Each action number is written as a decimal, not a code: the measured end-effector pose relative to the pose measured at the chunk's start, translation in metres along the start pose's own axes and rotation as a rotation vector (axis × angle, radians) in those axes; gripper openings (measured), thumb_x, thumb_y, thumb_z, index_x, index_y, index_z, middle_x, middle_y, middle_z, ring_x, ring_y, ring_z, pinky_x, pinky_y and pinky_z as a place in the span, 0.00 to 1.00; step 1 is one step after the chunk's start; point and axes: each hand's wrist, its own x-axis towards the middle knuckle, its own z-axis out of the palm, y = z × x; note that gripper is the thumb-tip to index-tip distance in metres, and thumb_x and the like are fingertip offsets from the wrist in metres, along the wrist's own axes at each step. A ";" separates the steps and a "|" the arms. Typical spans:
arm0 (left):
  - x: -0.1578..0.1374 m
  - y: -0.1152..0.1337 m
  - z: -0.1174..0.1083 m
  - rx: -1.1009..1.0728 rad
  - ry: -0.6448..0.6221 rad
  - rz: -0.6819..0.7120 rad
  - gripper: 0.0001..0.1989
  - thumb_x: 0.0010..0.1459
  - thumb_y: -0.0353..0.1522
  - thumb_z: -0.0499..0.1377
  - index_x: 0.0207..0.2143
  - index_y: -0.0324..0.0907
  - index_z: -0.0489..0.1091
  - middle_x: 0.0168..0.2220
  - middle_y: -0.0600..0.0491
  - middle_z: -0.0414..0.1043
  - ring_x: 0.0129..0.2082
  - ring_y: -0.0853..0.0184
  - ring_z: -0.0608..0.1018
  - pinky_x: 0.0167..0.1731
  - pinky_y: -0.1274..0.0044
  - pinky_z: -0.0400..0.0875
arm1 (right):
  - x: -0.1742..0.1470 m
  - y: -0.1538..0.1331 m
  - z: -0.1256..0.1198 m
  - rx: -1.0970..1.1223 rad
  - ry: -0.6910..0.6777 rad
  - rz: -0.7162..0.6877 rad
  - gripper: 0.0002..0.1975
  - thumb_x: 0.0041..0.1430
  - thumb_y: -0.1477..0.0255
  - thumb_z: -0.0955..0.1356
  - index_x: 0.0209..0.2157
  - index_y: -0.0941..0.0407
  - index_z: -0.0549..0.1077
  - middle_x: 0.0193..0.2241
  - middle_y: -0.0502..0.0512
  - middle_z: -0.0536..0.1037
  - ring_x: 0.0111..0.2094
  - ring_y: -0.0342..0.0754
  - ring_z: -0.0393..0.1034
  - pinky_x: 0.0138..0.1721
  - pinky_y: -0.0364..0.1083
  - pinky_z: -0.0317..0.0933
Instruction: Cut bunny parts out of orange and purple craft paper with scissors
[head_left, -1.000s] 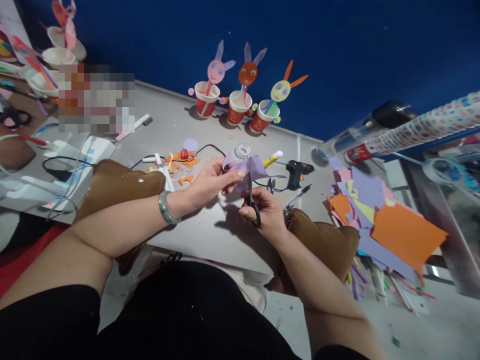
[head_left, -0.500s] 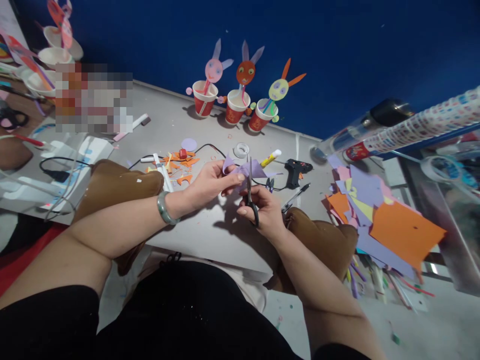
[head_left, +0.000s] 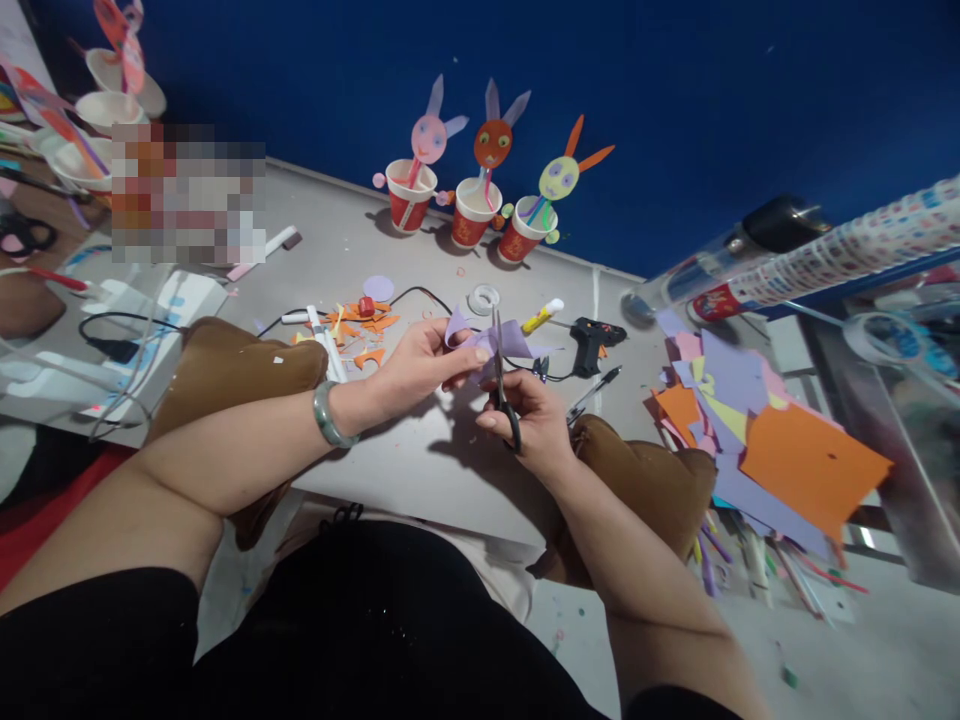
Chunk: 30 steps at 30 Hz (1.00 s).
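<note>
My left hand pinches a piece of purple paper above the middle of the table. In my right hand is a pair of scissors, its blades pointing up and away from me across the paper. The fingers are wrapped round the black handles. Just behind the paper lie a yellow marker and a roll of white tape. To the right of my right hand is a black pen.
Three red paper cups with rabbit faces stand along the blue wall. A black glue gun lies right of the hands, and orange paper scraps left. Coloured sheets are piled at the right. A power strip sits at the left.
Very little differs. The scissor blades have shifted slightly against the purple paper, and both hands stay in almost the same place.
</note>
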 end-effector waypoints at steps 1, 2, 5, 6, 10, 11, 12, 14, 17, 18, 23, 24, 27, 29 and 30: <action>0.000 0.000 0.000 -0.005 0.002 0.001 0.22 0.55 0.43 0.70 0.25 0.41 0.63 0.19 0.61 0.62 0.18 0.78 0.65 0.19 0.82 0.58 | 0.000 0.000 0.000 0.001 0.001 -0.001 0.31 0.37 0.50 0.83 0.33 0.53 0.70 0.19 0.44 0.73 0.18 0.42 0.63 0.22 0.44 0.58; 0.000 0.001 0.000 -0.010 0.006 0.000 0.22 0.55 0.43 0.71 0.25 0.41 0.63 0.19 0.61 0.62 0.18 0.78 0.65 0.19 0.82 0.58 | 0.000 -0.001 0.000 0.004 0.003 -0.002 0.31 0.37 0.50 0.83 0.33 0.53 0.70 0.19 0.44 0.73 0.18 0.41 0.63 0.22 0.44 0.58; 0.001 0.002 0.001 -0.014 0.013 -0.001 0.23 0.53 0.43 0.72 0.25 0.41 0.63 0.19 0.62 0.62 0.17 0.78 0.65 0.19 0.82 0.58 | 0.000 -0.001 0.000 0.010 0.004 0.005 0.31 0.36 0.50 0.83 0.33 0.52 0.70 0.18 0.43 0.72 0.17 0.41 0.63 0.21 0.44 0.57; 0.001 0.002 0.001 -0.015 0.015 -0.001 0.23 0.53 0.43 0.72 0.25 0.41 0.63 0.19 0.62 0.62 0.17 0.78 0.65 0.19 0.82 0.58 | 0.000 -0.001 0.000 0.006 0.005 0.009 0.31 0.36 0.49 0.83 0.33 0.53 0.70 0.18 0.43 0.72 0.17 0.41 0.63 0.21 0.44 0.57; 0.001 0.002 0.001 -0.011 0.021 -0.004 0.23 0.52 0.44 0.72 0.24 0.41 0.63 0.19 0.62 0.62 0.17 0.78 0.65 0.19 0.82 0.59 | 0.000 -0.002 0.000 -0.014 0.013 0.016 0.31 0.36 0.49 0.83 0.33 0.52 0.70 0.18 0.43 0.72 0.18 0.41 0.63 0.21 0.44 0.57; 0.001 0.003 0.001 -0.010 0.023 -0.005 0.24 0.52 0.44 0.72 0.24 0.41 0.63 0.19 0.62 0.62 0.17 0.78 0.65 0.19 0.82 0.59 | 0.000 -0.003 -0.001 -0.011 0.010 0.019 0.31 0.36 0.49 0.83 0.33 0.52 0.70 0.18 0.43 0.72 0.18 0.41 0.63 0.21 0.44 0.57; 0.001 0.003 0.001 -0.010 0.026 -0.005 0.24 0.51 0.44 0.73 0.24 0.41 0.63 0.19 0.62 0.62 0.17 0.78 0.65 0.18 0.82 0.59 | 0.000 -0.003 -0.001 -0.006 0.007 0.020 0.31 0.36 0.49 0.83 0.33 0.53 0.70 0.18 0.43 0.72 0.17 0.41 0.63 0.21 0.44 0.57; 0.002 0.004 0.000 -0.011 0.035 -0.001 0.23 0.51 0.44 0.73 0.24 0.41 0.63 0.19 0.62 0.62 0.17 0.79 0.65 0.18 0.82 0.59 | 0.000 -0.004 -0.001 -0.003 0.003 0.016 0.31 0.36 0.49 0.83 0.33 0.53 0.70 0.17 0.43 0.71 0.17 0.41 0.63 0.21 0.44 0.56; 0.002 0.003 -0.001 -0.010 0.037 0.010 0.22 0.51 0.43 0.73 0.24 0.41 0.64 0.19 0.62 0.63 0.17 0.79 0.65 0.18 0.82 0.59 | 0.000 -0.004 -0.001 -0.008 0.005 0.010 0.31 0.36 0.50 0.83 0.33 0.53 0.70 0.17 0.43 0.72 0.17 0.41 0.63 0.21 0.44 0.56; 0.002 0.003 -0.001 -0.010 0.039 0.013 0.22 0.51 0.42 0.72 0.24 0.40 0.64 0.20 0.61 0.63 0.17 0.79 0.65 0.18 0.82 0.59 | 0.000 -0.004 -0.001 -0.006 0.004 0.010 0.31 0.36 0.50 0.83 0.33 0.53 0.70 0.17 0.43 0.72 0.17 0.41 0.62 0.21 0.44 0.56; 0.003 0.001 -0.003 -0.017 0.060 -0.003 0.19 0.51 0.41 0.73 0.25 0.40 0.67 0.20 0.61 0.65 0.17 0.78 0.65 0.19 0.81 0.60 | -0.001 -0.005 -0.001 0.003 0.000 0.021 0.31 0.36 0.49 0.83 0.33 0.52 0.70 0.16 0.43 0.71 0.16 0.41 0.61 0.20 0.44 0.55; 0.003 0.002 -0.003 -0.015 0.061 -0.006 0.19 0.50 0.40 0.73 0.25 0.40 0.67 0.20 0.60 0.65 0.18 0.78 0.65 0.19 0.81 0.61 | -0.001 -0.005 -0.001 -0.001 0.001 0.025 0.31 0.36 0.49 0.83 0.33 0.52 0.70 0.16 0.43 0.71 0.16 0.41 0.61 0.20 0.44 0.55; 0.003 0.002 -0.003 -0.005 0.056 -0.005 0.18 0.50 0.39 0.73 0.25 0.40 0.68 0.20 0.60 0.65 0.18 0.77 0.66 0.19 0.81 0.61 | -0.001 -0.005 -0.001 -0.009 0.007 0.030 0.32 0.35 0.49 0.83 0.32 0.52 0.70 0.16 0.43 0.71 0.16 0.41 0.61 0.19 0.44 0.55; 0.003 0.002 -0.003 -0.004 0.053 -0.001 0.18 0.50 0.39 0.73 0.25 0.40 0.68 0.20 0.60 0.65 0.18 0.77 0.67 0.20 0.81 0.62 | -0.001 -0.004 -0.001 -0.004 0.010 0.030 0.32 0.35 0.49 0.83 0.32 0.52 0.70 0.16 0.42 0.71 0.16 0.41 0.61 0.20 0.44 0.55; 0.003 0.002 -0.004 -0.006 0.054 -0.002 0.18 0.50 0.40 0.73 0.25 0.40 0.68 0.20 0.60 0.65 0.18 0.77 0.67 0.20 0.81 0.62 | -0.001 -0.004 -0.001 0.002 0.012 0.031 0.32 0.34 0.50 0.83 0.32 0.52 0.70 0.16 0.42 0.71 0.16 0.41 0.61 0.20 0.44 0.55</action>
